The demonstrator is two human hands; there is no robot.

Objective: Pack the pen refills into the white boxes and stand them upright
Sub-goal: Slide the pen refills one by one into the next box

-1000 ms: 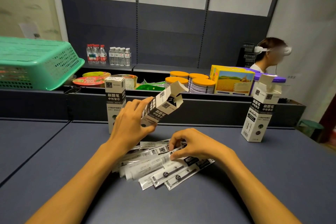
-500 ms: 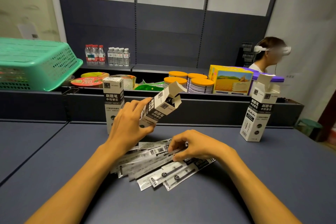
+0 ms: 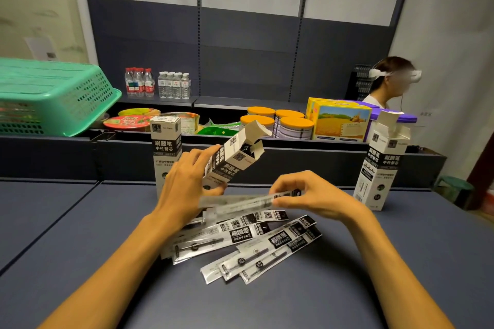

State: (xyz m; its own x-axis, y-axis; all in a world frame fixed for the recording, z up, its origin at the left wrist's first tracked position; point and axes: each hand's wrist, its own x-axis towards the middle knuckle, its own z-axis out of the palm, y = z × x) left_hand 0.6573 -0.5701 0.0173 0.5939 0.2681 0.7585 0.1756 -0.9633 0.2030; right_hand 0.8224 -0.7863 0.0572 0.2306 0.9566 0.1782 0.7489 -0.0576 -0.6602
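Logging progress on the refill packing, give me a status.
Left hand holds open white box tilted. Right hand pinches one refill packet above the loose pile. Nothing blocking the box mouth.

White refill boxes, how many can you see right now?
3. One tilted box is held in the left hand, one closed box stands behind that hand, and one open-topped box stands at the table's right. None looks hidden.

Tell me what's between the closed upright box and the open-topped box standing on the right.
The head view shows the left hand tilting an open box and the right hand pinching a refill packet, between the closed box and right box.
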